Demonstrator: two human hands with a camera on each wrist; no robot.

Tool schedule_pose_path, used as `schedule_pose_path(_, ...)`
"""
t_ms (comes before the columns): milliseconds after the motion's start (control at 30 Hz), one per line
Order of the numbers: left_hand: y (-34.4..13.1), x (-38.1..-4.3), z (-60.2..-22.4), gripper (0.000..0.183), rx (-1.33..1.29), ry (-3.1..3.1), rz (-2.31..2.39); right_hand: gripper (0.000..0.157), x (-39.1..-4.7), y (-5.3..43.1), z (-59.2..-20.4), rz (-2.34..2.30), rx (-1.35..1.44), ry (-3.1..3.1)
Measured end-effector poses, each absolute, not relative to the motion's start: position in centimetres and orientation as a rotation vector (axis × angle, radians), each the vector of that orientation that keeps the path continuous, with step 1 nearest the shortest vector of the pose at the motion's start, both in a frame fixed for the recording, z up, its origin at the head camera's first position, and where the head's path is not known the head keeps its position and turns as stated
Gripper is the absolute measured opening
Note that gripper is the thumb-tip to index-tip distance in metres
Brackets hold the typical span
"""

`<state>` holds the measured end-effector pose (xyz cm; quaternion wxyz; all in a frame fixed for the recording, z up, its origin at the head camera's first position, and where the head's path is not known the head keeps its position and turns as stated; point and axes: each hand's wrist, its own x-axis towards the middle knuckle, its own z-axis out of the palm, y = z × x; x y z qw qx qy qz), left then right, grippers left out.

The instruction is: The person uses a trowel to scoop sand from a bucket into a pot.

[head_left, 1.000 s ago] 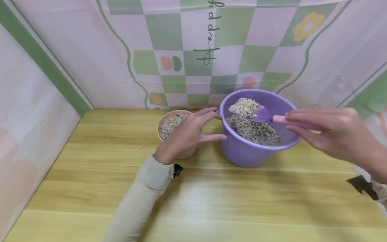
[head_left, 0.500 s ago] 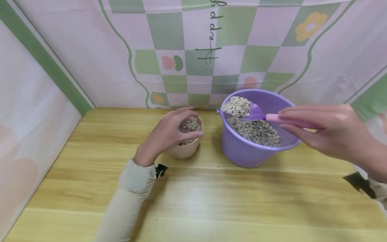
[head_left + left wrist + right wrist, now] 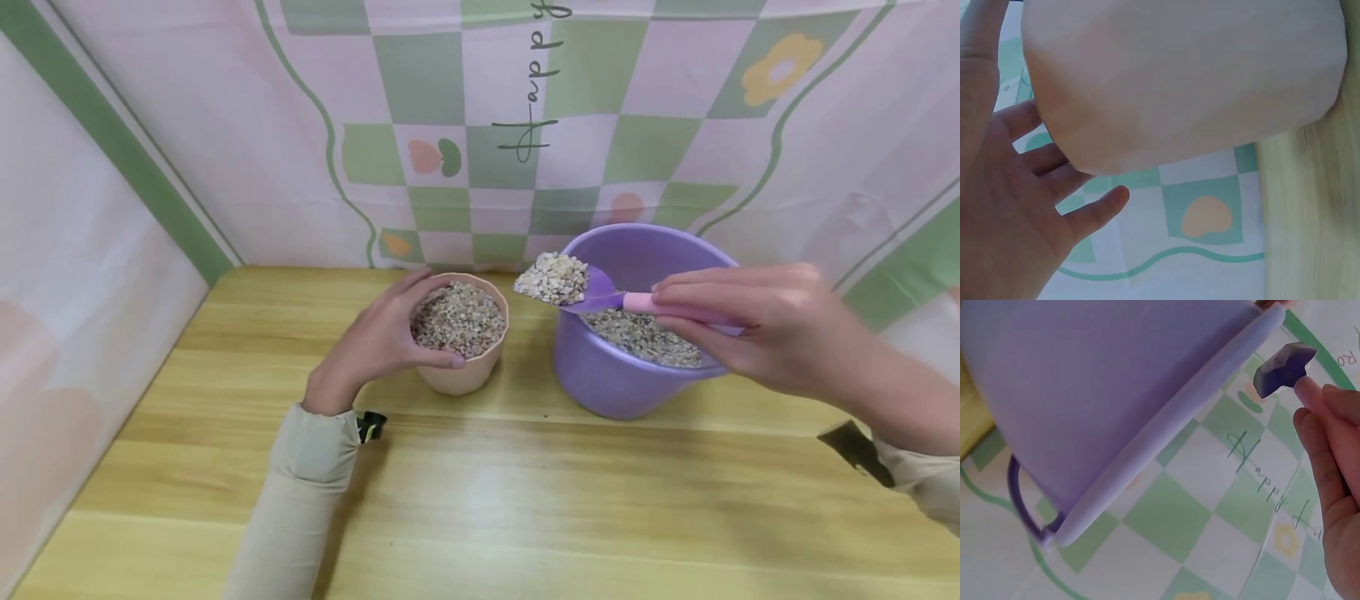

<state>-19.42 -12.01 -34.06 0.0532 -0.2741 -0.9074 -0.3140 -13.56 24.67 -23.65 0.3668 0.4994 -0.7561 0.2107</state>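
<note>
My right hand [image 3: 780, 325] grips the pink handle [image 3: 637, 302] of a small trowel with a purple blade [image 3: 600, 287]. The blade carries a heap of pale gravel [image 3: 555, 278] over the left rim of a purple bucket [image 3: 622, 387]. Darker gravel [image 3: 648, 337] lies inside that bucket. To the left stands a peach-coloured pot [image 3: 459, 379] with a faceted rim, filled with mixed gravel [image 3: 459, 321]. My left hand [image 3: 375, 337] holds the pot's left side, thumb in front and fingers behind. In the left wrist view, the little finger [image 3: 1100, 209] sticks out beside the pot.
Both containers stand on a wooden tabletop [image 3: 480, 500] near its back edge. A checkered cloth [image 3: 502, 158] with lettering hangs right behind them. Another pale cloth [image 3: 82, 317] borders the left side. The bucket's purple handle [image 3: 1016, 494] hangs down in the right wrist view.
My left hand has left the bucket's rim and moved left to the pot, which it now holds. The loaded trowel has shifted left, from inside the bucket's opening to over its left rim.
</note>
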Motion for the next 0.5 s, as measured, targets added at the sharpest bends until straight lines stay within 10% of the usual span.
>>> schedule_pose_path(500,-12.4,-19.5,-34.6,0.111,-0.797,-2.818,-0.92,0.034,-14.3,21.2,-24.4,0.513,1.491,-1.978)
